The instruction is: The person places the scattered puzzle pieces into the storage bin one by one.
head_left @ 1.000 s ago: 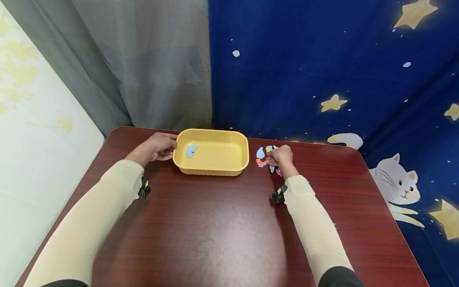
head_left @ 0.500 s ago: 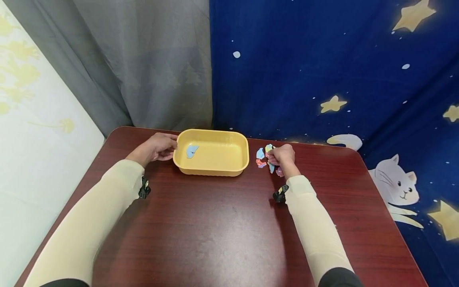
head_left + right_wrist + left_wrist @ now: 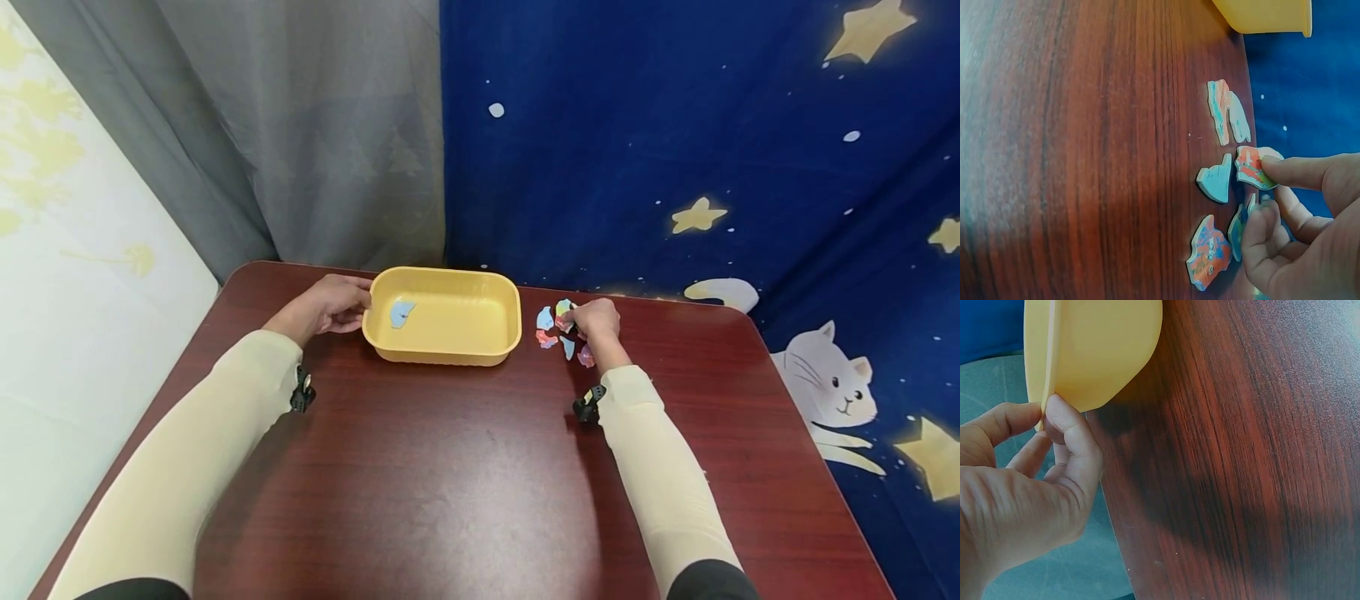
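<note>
Head view: the two hands are held well apart, either side of a yellow tray (image 3: 442,359). The tray's rim is pinched between thumb and fingers by the left hand (image 3: 334,303). An orange and yellow puzzle piece (image 3: 1249,167) is pinched at its edge by the right hand (image 3: 1313,234), with the thumb laid on its printed face; whether it is lifted cannot be told. Near that hand, other pieces are spread on the dark red table (image 3: 450,450): a pale blue piece (image 3: 1215,182), an orange and blue piece (image 3: 1209,253), and a long orange and green piece (image 3: 1219,112) close beside a whitish piece (image 3: 1239,119). One blue piece (image 3: 401,313) is seen inside the tray, toward its left end. The tray is set near the table's far edge, left of the loose pieces. Behind, a gray curtain (image 3: 337,133) and a blue curtain (image 3: 585,150) printed with stars are hung.
</note>
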A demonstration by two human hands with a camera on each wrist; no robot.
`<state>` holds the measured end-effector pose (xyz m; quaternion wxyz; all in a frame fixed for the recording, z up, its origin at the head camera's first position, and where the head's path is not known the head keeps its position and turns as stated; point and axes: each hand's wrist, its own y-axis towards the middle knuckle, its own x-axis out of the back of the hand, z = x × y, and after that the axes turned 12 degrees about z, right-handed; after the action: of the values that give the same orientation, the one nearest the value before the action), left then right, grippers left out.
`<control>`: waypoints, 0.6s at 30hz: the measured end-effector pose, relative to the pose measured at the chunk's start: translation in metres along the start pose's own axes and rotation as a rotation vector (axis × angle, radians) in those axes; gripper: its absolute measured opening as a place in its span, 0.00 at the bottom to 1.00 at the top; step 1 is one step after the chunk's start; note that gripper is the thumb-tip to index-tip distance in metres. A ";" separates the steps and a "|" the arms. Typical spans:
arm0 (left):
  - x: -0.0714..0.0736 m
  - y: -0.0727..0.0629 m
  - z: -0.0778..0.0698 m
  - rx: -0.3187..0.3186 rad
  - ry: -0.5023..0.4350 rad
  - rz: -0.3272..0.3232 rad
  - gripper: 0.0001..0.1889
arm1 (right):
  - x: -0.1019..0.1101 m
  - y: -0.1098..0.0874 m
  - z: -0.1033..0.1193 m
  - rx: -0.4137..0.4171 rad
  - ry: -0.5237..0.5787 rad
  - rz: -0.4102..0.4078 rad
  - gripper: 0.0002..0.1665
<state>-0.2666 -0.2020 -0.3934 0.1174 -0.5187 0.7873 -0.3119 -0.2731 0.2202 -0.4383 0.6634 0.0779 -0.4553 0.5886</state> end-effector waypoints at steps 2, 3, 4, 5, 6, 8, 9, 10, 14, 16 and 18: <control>0.000 -0.001 0.000 0.000 0.000 0.002 0.30 | 0.000 0.000 0.001 0.002 0.016 0.006 0.15; 0.000 -0.001 0.000 0.001 -0.002 0.002 0.30 | 0.000 0.000 0.001 0.004 0.037 0.010 0.14; 0.000 -0.001 -0.001 0.001 -0.002 0.004 0.30 | 0.000 0.000 0.001 0.003 0.066 0.016 0.13; 0.000 -0.001 -0.001 0.002 -0.003 0.006 0.30 | 0.000 0.000 0.002 0.001 0.099 0.023 0.12; 0.000 -0.001 -0.001 0.003 -0.003 0.007 0.30 | 0.001 0.000 0.002 -0.003 0.129 0.032 0.12; 0.000 0.000 -0.002 0.005 -0.006 0.006 0.30 | 0.001 0.000 0.002 -0.013 0.192 0.046 0.13; 0.000 0.000 -0.002 0.007 -0.006 0.004 0.30 | 0.002 0.001 0.003 -0.018 0.218 0.052 0.13; 0.000 0.000 -0.002 0.008 -0.005 0.003 0.30 | 0.002 0.001 0.003 -0.023 0.236 0.055 0.13; 0.000 0.001 -0.002 0.009 -0.006 0.001 0.30 | 0.004 0.005 0.004 -0.032 0.293 0.059 0.14; 0.000 0.002 -0.002 0.008 -0.005 0.001 0.30 | 0.006 0.007 0.003 -0.028 0.321 0.064 0.14; 0.000 0.002 -0.001 0.005 -0.008 0.001 0.30 | 0.007 0.009 0.003 -0.024 0.357 0.069 0.14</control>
<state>-0.2686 -0.2009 -0.3940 0.1221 -0.5194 0.7862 -0.3118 -0.2832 0.2259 -0.4351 0.7141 -0.0514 -0.3398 0.6099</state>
